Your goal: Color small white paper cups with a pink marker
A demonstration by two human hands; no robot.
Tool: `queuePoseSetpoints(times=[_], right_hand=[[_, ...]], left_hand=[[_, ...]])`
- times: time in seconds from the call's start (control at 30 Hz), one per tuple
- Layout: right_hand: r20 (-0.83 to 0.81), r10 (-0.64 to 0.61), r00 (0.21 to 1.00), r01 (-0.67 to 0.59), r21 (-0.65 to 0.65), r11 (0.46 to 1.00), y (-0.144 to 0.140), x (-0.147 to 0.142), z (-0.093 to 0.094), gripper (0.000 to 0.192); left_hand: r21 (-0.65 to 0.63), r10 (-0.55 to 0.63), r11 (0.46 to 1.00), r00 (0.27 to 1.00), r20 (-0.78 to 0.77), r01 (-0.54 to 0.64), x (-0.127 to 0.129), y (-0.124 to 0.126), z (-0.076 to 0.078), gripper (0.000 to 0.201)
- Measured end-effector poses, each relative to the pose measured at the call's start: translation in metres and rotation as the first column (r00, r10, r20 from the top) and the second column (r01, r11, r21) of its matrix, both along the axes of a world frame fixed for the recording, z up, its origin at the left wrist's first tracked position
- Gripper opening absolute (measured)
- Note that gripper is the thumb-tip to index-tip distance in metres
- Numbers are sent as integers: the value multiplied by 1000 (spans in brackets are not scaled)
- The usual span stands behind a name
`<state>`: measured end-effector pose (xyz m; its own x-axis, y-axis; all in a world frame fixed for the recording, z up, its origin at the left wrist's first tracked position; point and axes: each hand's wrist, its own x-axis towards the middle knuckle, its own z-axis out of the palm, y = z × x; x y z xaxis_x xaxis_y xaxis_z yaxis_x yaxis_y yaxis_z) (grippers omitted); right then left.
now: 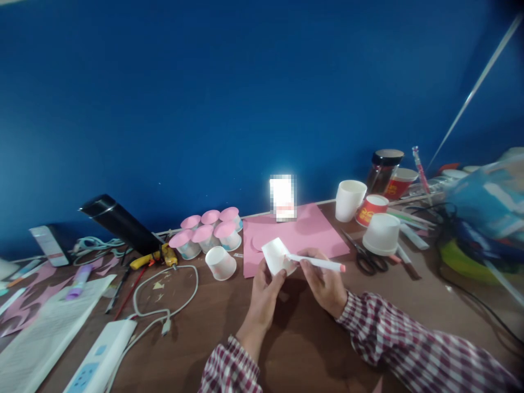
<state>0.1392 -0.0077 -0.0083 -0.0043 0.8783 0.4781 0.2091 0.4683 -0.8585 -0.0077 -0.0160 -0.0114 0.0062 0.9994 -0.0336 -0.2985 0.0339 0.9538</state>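
My left hand [265,292] is closed around a small white paper cup [273,254], tilted above the table. In my right hand [327,284] is a white marker [323,263] with a pinkish-orange end pointing right. The marker's other end meets the cup's side; whether it touches is too blurred to tell. Under and behind the cup lies a sheet of pink paper [317,229]. Left of the hands stands another white paper cup [221,265]. Beyond it are several paper cups with pink paper tops [204,234], grouped in rows.
Scissors [368,262], an upturned white cup [381,233] and a tall white cup [350,200] are on the right. A bright pixelated screen [282,197] stands at the back. A power strip [100,357], a white cable [166,322] and a glue stick [79,281] lie left.
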Motion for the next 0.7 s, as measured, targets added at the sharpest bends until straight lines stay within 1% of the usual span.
queuePoseSetpoints(times=[0.13, 0.3, 0.43, 0.7], right_hand=[[14, 5, 1000, -5, -8, 1000, 0, 0, 1, 15], [-13, 31, 999, -31, -30, 999, 0, 0, 2, 16], [-19, 52, 998, -52, -19, 998, -1, 0, 4, 15], [-5, 46, 999, -46, 13, 999, -2, -1, 5, 13]], left_hand=[[0, 25, 1000, 1000, -13, -25, 0, 0, 2, 49], [-6, 2, 1000, 1000, -29, -2, 0, 0, 3, 50], [-16, 30, 999, 1000, -2, -30, 1, 1, 2, 49], [-1, 3, 1000, 1000, 7, -3, 0, 1, -2, 48]])
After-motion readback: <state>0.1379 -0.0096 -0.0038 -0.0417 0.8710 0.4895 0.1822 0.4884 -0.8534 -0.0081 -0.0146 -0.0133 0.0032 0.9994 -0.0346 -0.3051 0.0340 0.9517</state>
